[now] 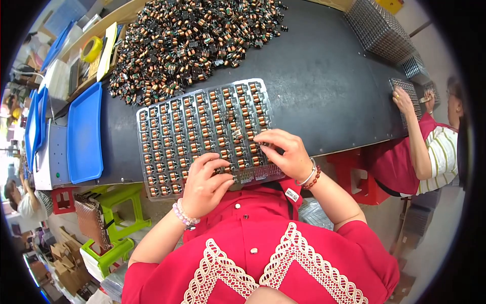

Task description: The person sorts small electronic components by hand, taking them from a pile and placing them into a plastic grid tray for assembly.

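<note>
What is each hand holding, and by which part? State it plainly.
Both the left hand and the right hand rest fingertips on small coil parts in the clear tray; an actual grip cannot be told.

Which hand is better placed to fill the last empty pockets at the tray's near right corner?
Probably the right hand: its fingertips rest on the clear tray beside the empty pockets. The left hand sits further left, fingers curled.
</note>
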`<state>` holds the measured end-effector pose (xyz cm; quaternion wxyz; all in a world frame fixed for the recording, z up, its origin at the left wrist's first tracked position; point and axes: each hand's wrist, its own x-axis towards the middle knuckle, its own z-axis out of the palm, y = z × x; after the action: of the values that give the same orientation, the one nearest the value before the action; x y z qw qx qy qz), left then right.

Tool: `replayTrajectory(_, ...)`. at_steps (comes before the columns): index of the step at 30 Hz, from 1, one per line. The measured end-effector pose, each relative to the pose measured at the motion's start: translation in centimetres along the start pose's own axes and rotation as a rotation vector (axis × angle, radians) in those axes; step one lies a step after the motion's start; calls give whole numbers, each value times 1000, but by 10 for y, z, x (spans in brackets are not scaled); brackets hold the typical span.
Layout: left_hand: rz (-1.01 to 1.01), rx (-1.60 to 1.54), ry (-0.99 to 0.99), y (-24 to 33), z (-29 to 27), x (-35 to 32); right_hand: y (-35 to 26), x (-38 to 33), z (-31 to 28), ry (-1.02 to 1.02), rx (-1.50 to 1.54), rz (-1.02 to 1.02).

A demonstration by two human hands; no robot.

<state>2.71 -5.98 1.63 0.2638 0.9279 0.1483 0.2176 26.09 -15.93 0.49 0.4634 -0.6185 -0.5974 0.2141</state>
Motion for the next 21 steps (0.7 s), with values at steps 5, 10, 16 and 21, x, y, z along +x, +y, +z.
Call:
replayTrajectory(5,-143,68,141,-10,11,47,4,-6,7,72,33,71)
replayTrajectory(10,-44,287,27,-21,27,72,3,-6,7,97,-71,34)
replayTrajectory(16,-86,219,-80,-11,14,81,5,-1,7,48,-198,7)
replayTrajectory(21,-86,-52,9,-11,0,65,6,-3,5,53,-146,-34)
